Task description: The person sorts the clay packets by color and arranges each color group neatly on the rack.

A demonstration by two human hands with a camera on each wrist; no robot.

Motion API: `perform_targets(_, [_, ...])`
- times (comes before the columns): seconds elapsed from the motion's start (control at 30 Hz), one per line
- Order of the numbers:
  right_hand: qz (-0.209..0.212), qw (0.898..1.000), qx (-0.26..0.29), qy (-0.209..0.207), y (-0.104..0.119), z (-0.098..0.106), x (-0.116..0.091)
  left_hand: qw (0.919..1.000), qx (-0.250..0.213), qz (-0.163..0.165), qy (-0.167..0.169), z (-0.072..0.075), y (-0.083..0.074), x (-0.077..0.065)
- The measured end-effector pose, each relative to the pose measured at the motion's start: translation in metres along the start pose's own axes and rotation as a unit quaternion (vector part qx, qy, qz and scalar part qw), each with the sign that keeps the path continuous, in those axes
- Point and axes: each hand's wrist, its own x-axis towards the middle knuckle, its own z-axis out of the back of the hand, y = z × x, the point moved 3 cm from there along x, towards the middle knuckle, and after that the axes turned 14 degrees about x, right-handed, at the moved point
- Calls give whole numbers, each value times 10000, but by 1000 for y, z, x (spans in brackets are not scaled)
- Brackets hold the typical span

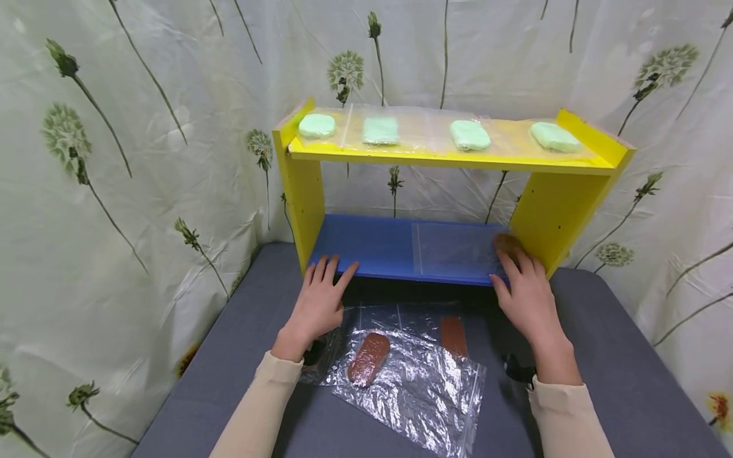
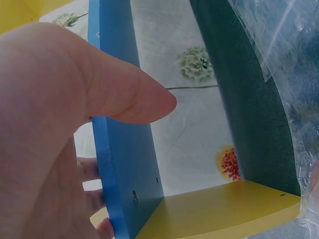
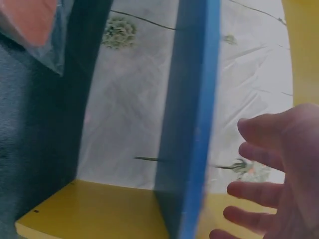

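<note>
On the blue lower board (image 1: pixel 366 245) of a yellow shelf unit lies a clear zip bag (image 1: pixel 452 248) with a brown rounded piece (image 1: pixel 506 243) at its right end. My right hand (image 1: pixel 529 296) reaches over the board's front edge, fingertips right at the brown piece. In the right wrist view its fingers (image 3: pixel 256 194) are spread loosely above the blue board. At the board's left front corner rests my left hand (image 1: pixel 317 299), fingers extended on top. The left thumb (image 2: pixel 134 94) overlaps the board's edge in the left wrist view.
On the yellow top shelf (image 1: pixel 446 159) lie several pale green pieces (image 1: pixel 469 135) in clear bags. Before the unit, clear zip bags (image 1: pixel 424 388) overlap on the dark grey table (image 1: pixel 624 375), with a reddish-brown oval piece (image 1: pixel 369 359) and a brown rectangular one (image 1: pixel 453 337). Behind hangs a flowered curtain (image 1: pixel 189 127).
</note>
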Motion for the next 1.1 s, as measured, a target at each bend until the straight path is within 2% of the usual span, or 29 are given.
perform_targets(0.13, [339,9987,266,-256,15,10,1,10000,-4,-14,17,1,0,0])
perform_targets(0.27, [315,9970,695,-87,32,12,-1,10000,26,-45,-47,3,1,1])
perform_targets(0.37, [297,9922,1163,334,44,5,-3,10000,44,-32,-45,3,1,1])
perform_targets(0.5, [383,9792,1690,1058,58,-10,-8,10000,61,11,67,0,-1,0])
perform_targets(0.67, [440,9672,1950,1570,65,-23,-17,10000,-4,23,69,-3,-5,-1])
perform_targets(0.87, [162,9558,2274,1856,59,-36,-33,9998,-39,-10,-210,1,-7,-2])
perform_targets(1.0, [-256,9532,2227,2030,49,-48,-42,9997,-61,6,-226,2,-5,-2])
perform_targets(1.1, [-618,9474,2203,2238,39,-59,-48,9997,1,24,-238,2,-4,-2])
